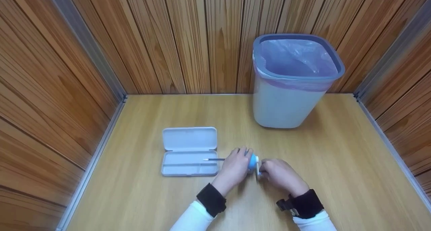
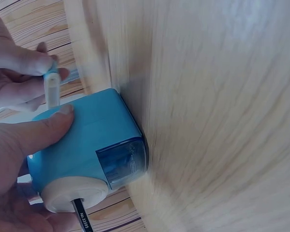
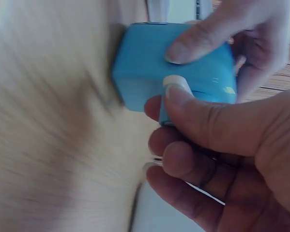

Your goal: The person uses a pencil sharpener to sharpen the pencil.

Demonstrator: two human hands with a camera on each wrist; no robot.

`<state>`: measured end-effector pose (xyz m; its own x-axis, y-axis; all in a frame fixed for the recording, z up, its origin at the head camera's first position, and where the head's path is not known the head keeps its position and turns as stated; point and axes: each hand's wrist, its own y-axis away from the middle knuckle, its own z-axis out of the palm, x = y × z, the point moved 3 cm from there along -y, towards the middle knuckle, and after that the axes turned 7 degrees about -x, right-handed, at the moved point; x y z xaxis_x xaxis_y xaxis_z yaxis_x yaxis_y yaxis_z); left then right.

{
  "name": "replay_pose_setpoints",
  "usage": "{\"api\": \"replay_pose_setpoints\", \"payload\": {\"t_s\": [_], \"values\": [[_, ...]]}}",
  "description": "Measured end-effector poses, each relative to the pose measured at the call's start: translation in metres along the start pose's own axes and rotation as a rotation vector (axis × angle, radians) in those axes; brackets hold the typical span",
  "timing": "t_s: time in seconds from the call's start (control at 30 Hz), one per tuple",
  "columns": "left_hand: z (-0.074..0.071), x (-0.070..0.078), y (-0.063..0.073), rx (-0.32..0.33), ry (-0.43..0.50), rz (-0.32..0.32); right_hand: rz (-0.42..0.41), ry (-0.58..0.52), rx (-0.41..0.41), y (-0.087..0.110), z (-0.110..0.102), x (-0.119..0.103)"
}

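A blue crank pencil sharpener (image 2: 86, 140) stands on the table, with a clear shavings drawer (image 2: 123, 162) low on its side. My left hand (image 1: 235, 165) grips its body, thumb along one side. From its round cream front a dark pencil (image 2: 82, 215) sticks out, pointing left over the open pencil case (image 1: 188, 158) in the head view. My right hand (image 1: 279, 173) pinches the blue knob (image 3: 165, 113) of the white crank handle (image 2: 52, 89) between thumb and forefinger. The pencil's inserted end is hidden inside the sharpener.
Behind and to the right stands a bin (image 1: 286, 103) with a grey rim and a plastic liner. Wood-panelled walls (image 1: 222, 39) enclose the table (image 1: 134, 197) at the back and both sides. The pencil case's lid (image 1: 190, 139) lies folded back.
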<state>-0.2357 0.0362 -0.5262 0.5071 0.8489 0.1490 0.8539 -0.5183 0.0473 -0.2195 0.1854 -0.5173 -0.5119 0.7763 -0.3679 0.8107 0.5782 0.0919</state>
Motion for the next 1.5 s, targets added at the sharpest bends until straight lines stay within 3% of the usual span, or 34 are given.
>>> {"api": "replay_pose_setpoints", "payload": {"t_s": [0.2,0.37,0.57,0.9,1.27,1.5], "values": [[0.0,0.0,0.0,-0.038,0.048,-0.018,0.028,-0.039,-0.041,0.003,-0.011,-0.003],[-0.001,0.001,0.0,-0.035,0.038,-0.028,0.002,-0.043,-0.017,0.005,-0.017,-0.003],[-0.002,0.0,-0.001,-0.028,0.051,-0.023,0.046,-0.09,-0.031,0.005,-0.026,-0.002],[-0.003,0.001,-0.001,0.029,-0.008,-0.001,0.011,-0.049,0.084,0.003,-0.032,-0.002],[-0.003,-0.003,0.001,-0.014,0.032,-0.013,0.053,-0.05,0.105,-0.004,-0.035,0.001],[0.0,-0.003,0.001,-0.007,0.036,0.009,0.055,-0.039,0.137,-0.009,-0.035,0.003]]}}
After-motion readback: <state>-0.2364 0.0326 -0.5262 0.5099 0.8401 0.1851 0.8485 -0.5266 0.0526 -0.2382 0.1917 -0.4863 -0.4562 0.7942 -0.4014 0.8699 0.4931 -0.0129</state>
